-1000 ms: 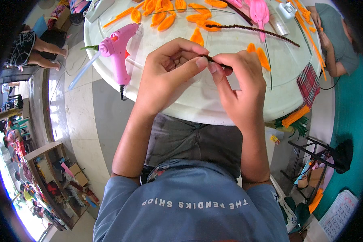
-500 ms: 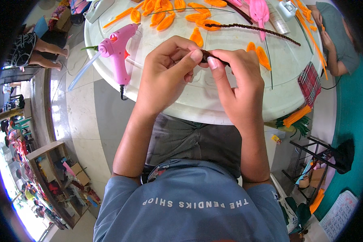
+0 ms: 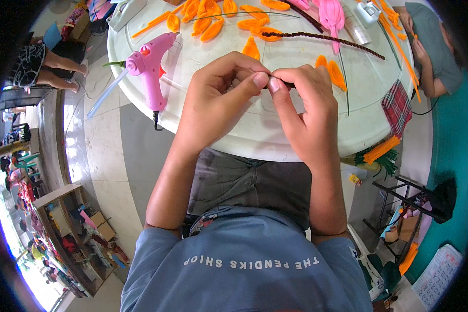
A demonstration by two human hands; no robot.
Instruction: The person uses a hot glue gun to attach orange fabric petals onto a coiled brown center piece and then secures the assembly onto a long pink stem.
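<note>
A dark brown strip (image 3: 288, 85), held mostly hidden, slants rightward.

smooth plastic glue gun (image 3: 152, 73)

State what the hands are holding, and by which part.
A dark strip, pinched by the left hand and right hand; mostly covered, so exactly which part cannot be told.
</note>
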